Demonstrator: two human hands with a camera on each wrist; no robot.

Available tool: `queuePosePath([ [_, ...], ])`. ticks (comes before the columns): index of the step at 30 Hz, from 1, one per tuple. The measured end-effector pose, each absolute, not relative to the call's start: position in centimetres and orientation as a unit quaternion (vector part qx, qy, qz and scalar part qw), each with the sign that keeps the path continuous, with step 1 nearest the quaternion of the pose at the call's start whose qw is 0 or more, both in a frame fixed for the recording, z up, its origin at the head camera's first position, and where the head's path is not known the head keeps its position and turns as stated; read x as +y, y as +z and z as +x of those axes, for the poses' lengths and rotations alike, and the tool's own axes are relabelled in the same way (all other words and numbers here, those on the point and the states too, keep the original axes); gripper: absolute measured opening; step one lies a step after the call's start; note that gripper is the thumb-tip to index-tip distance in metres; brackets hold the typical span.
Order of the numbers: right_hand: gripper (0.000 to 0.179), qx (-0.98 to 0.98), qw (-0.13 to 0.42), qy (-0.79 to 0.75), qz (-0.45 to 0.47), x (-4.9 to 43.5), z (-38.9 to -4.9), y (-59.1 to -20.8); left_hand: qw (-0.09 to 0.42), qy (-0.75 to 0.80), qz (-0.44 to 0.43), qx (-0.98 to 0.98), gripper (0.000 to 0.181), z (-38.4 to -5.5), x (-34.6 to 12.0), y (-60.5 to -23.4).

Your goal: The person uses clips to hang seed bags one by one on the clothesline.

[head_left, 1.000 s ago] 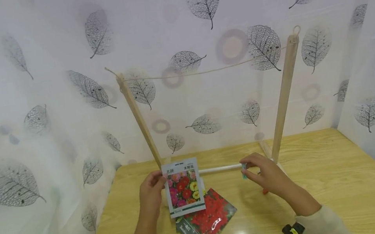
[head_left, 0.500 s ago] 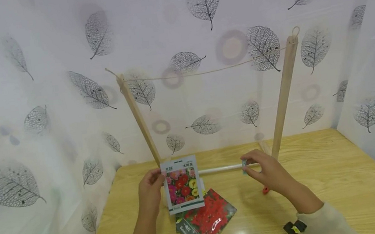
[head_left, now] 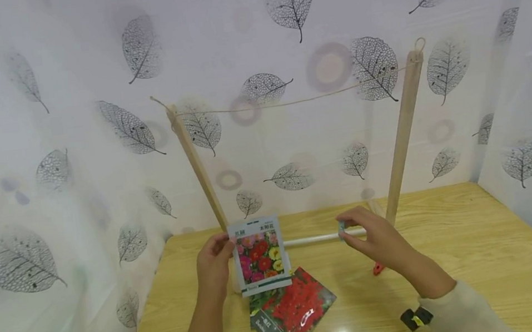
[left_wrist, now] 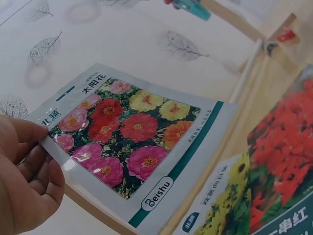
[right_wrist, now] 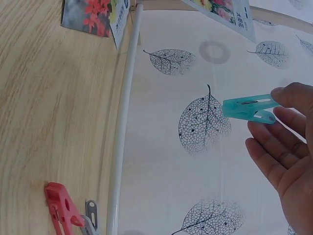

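Observation:
My left hand (head_left: 214,262) pinches a seed packet (head_left: 260,256) by its left edge and holds it upright above the table. Pink, red and yellow flowers fill the front of this packet, seen close in the left wrist view. Between thumb and fingers of my right hand (head_left: 373,236) is a teal clothespin (right_wrist: 249,107), gripped at its handle ends, its nose pointing away from the hand. Below the held packet lie a red-flower seed packet (head_left: 298,313) and, partly under it, a yellow-flower packet (left_wrist: 220,205).
Two wooden posts (head_left: 405,131) stand at the back with a string (head_left: 288,103) tied between their tops. A white rod (head_left: 311,240) joins them low down. A red clothespin (right_wrist: 63,210) and a grey clothespin (right_wrist: 90,218) lie on the table (head_left: 484,249) at right.
The held seed packet has risen slightly with my left hand. My right hand has also lifted a little, and the clothespin in it has turned.

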State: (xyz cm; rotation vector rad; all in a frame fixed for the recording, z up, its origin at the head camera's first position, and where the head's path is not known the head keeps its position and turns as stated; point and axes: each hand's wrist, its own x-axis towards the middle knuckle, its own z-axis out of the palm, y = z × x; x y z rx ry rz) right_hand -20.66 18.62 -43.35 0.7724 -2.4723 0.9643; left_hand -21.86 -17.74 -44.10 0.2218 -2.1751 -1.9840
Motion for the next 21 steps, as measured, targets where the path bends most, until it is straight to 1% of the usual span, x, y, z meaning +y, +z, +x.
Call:
queuePosePath([
  [8,0.038,-0.872,0.214,0.336,0.285,18.4,-20.8,-42.6,0.100,-0.681,0.060,-0.723,0.027,-21.9,-17.3,-43.5],
  [15,0.038,-0.870,0.224,0.330,0.289,18.6,-21.0,-42.2,0.107,-0.688,0.057,-0.716,0.027,-21.9,-17.4,-43.3],
  [21,0.035,-0.862,0.255,0.311,0.308,18.9,-21.2,-41.9,0.110,-0.683,0.067,-0.719,0.027,-22.0,-17.4,-43.1],
])
